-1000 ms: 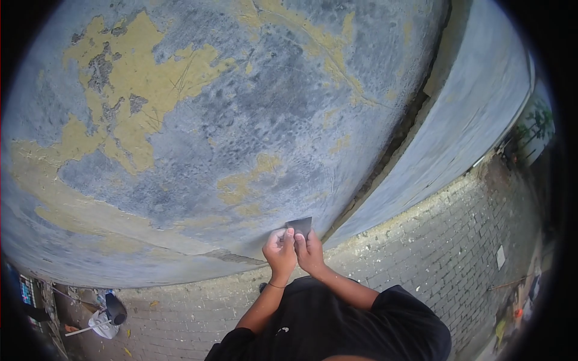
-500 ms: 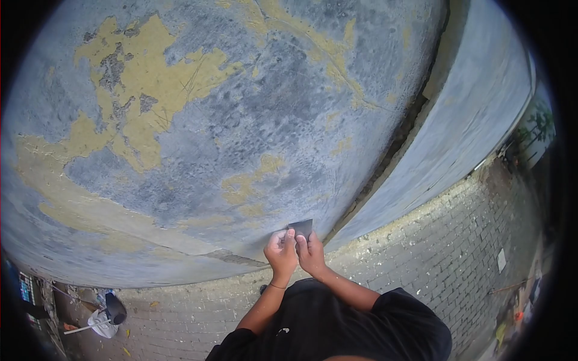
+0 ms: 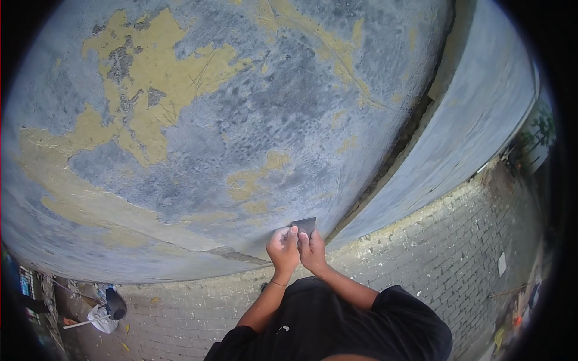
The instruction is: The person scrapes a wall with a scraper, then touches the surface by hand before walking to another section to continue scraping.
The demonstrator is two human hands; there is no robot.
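Observation:
Both hands are close together at the lower part of a weathered wall, whose grey-blue surface carries peeling yellow paint. My left hand is closed, its thumb and fingers pinching the left lower edge of a small dark grey flat sheet. Beside it my right hand grips the same sheet from the lower right, thumb on the near face. The sheet's upper part sticks out beyond the fingers and overlaps the wall in this view. Its lower part is hidden by the hands.
A deep vertical crack splits the wall right of the hands. Brick paving runs along the wall's foot. A white bag and a dark container stand at lower left. A pale flat piece lies on the paving at right.
The view has shifted slightly, so the wall appears a little further right. Both hands keep hold of the sheet, which is now tilted slightly differently.

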